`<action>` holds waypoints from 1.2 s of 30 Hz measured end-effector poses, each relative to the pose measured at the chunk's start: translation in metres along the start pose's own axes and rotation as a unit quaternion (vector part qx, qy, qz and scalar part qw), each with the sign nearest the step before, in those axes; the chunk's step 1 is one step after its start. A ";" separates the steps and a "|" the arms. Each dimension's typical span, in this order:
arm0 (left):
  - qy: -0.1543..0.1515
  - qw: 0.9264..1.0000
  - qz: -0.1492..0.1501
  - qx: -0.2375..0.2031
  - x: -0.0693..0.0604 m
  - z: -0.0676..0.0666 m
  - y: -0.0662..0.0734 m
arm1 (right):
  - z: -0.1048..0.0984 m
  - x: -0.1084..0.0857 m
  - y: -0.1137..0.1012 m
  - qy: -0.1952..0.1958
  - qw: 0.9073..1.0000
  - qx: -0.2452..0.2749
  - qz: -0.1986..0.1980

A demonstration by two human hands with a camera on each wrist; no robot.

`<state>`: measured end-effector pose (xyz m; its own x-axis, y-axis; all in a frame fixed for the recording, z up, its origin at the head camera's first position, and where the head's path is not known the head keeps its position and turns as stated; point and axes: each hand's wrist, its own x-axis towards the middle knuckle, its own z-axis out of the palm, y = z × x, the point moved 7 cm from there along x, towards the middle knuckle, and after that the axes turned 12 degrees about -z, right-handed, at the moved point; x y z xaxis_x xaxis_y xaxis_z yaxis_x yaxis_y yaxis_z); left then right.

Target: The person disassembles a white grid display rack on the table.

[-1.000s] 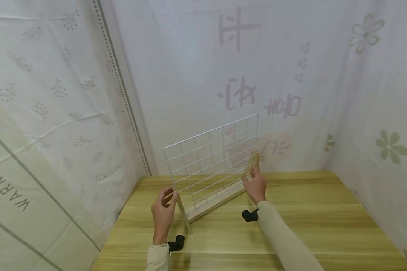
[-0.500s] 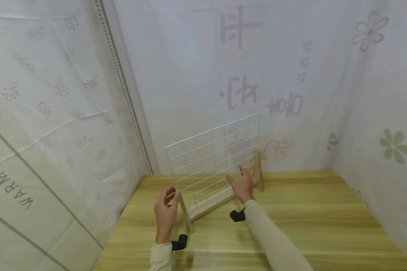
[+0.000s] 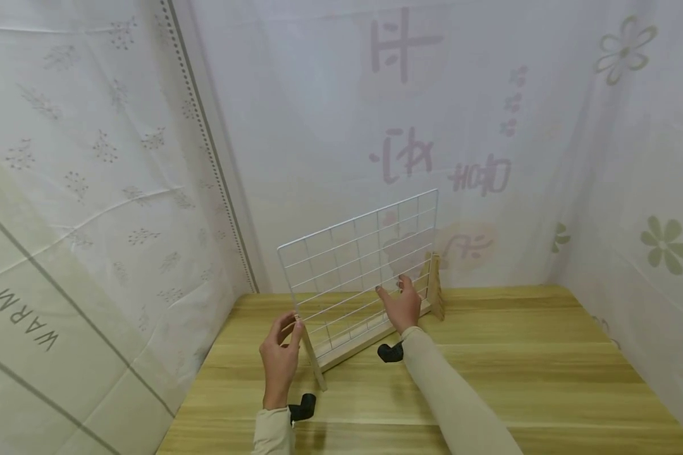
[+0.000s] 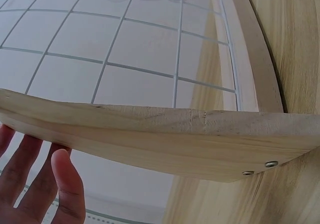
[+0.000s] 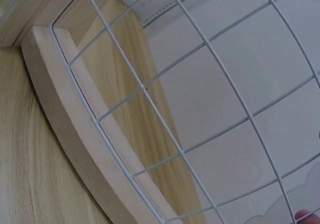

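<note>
Well to the left of both hands, a pale fabric (image 3: 91,208) printed with sprigs and the word WARM is hanging. The left hand (image 3: 279,357) is pinching the near wooden upright (image 3: 311,354) by its upper end, and a black wrist mount (image 3: 303,407) is sitting just below that hand. Lower on the same upright, beyond the fingertips, two screw heads (image 4: 271,164) are showing. To the right of this pinch, a white wire grid (image 3: 360,259) is standing between two uprights, its bottom edge running along a wooden base rail (image 3: 355,344). The right hand (image 3: 403,308) is holding its thumb and fingers apart before the grid's lower right part; whether a fingertip is touching the wires, I cannot tell. Just right of it, the far wooden upright (image 3: 435,287) is standing on the wood-grain tabletop (image 3: 518,373). Farther right, a flower-printed fabric (image 3: 668,243) is hanging.
</note>
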<state>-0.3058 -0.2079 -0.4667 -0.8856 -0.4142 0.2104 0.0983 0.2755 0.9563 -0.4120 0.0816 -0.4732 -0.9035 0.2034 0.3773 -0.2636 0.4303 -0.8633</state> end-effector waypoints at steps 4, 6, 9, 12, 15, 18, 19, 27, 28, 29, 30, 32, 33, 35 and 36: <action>0.001 1.000 -0.001 0.000 0.000 0.000 0.000 | 0.000 0.002 -0.001 0.013 1.000 0.000 0.001; 0.000 1.000 0.001 -0.001 -0.001 0.000 0.000 | -0.001 0.002 -0.001 0.021 1.000 0.000 -0.001; 0.001 1.000 0.004 0.001 0.000 0.000 0.000 | 0.000 0.003 -0.002 0.030 1.000 -0.002 -0.003; 0.002 1.000 0.007 0.008 0.000 0.001 -0.001 | 0.001 0.005 -0.002 0.036 0.999 -0.008 -0.001; 0.001 1.000 0.009 0.010 0.001 0.002 0.000 | 0.001 0.005 -0.001 0.042 0.999 -0.016 -0.002; 0.002 1.000 0.012 0.009 0.000 0.001 0.000 | 0.002 0.006 0.000 0.044 0.999 -0.015 0.000; 0.002 1.000 0.012 0.008 0.000 0.001 0.001 | 0.003 0.006 0.001 0.043 0.999 -0.014 0.000; 0.009 1.000 0.024 0.002 -0.001 0.001 0.003 | 0.003 0.007 -0.001 0.044 0.999 -0.012 0.001; 0.011 1.000 0.024 0.001 -0.001 0.002 0.003 | 0.002 0.007 -0.002 0.047 0.999 -0.014 0.000; 0.011 1.000 0.023 -0.001 -0.001 0.002 0.002 | 0.002 0.007 -0.003 0.048 0.999 -0.016 0.000; 0.011 1.000 0.026 -0.004 0.000 0.002 -0.001 | 0.001 0.008 -0.005 0.049 0.999 -0.016 0.000; 0.013 1.000 0.023 -0.011 0.000 0.003 -0.001 | 0.000 0.008 -0.006 0.050 0.999 -0.012 -0.001; 0.013 0.999 0.024 -0.017 0.000 0.002 -0.001 | 0.000 0.009 -0.006 0.050 0.999 -0.012 0.000; 0.013 0.999 0.024 -0.024 0.000 0.002 -0.001 | 0.000 0.008 -0.007 0.052 0.999 -0.007 0.003; 0.013 0.999 0.024 -0.024 0.000 0.002 -0.001 | -0.001 0.008 -0.006 0.054 0.999 -0.005 0.006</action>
<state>-0.3071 -0.2063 -0.4677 -0.8674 -0.4237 0.2609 0.1630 0.2533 0.9536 -0.4175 0.0810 -0.4643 -0.8647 0.3018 0.4014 -0.2493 0.4361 -0.8647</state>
